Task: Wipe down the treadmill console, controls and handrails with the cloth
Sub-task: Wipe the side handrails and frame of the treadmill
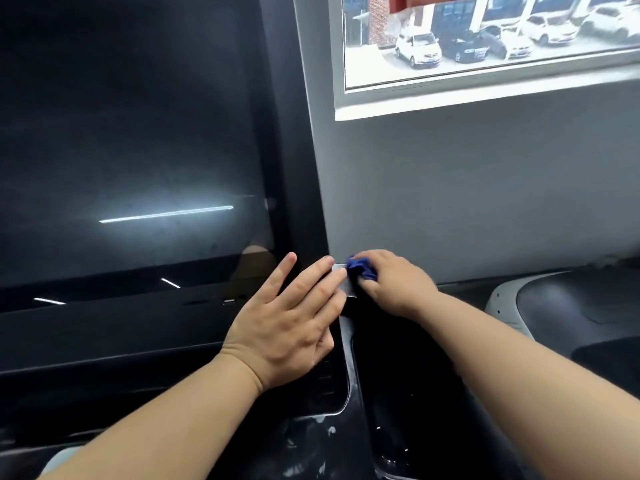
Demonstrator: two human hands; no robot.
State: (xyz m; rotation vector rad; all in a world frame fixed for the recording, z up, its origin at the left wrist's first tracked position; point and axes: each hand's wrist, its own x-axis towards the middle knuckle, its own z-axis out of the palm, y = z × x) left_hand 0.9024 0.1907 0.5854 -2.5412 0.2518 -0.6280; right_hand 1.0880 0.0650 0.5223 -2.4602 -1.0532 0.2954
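Cloth (362, 268), blue and bunched into a wad, lies just off the lower right corner of the screen (131, 150), pressed against the outer edge of the treadmill console (298, 168) where its dark frame meets the grey wall (467, 185). Right hand (391, 282): fingers curled over the wad and gripping it, knuckles up, forearm running down and to the right of the screen. Left hand (294, 317): flat, fingers straight and slightly spread, palm down on the frame below and right of the screen's corner, holding nothing; its fingertips touch a pale silvery strip (340, 267) that sits between the two hands. The screen is dark and unlit, showing only thin reflected bars of light. Below and to the right of the screen, a glossy black recess (398, 410) carries whitish glints or smears; which they are cannot be told. Above and right of the screen, a window (485, 46) looks onto parked cars. Far right of the screen stands part of a white and dark neighbouring machine (554, 306).
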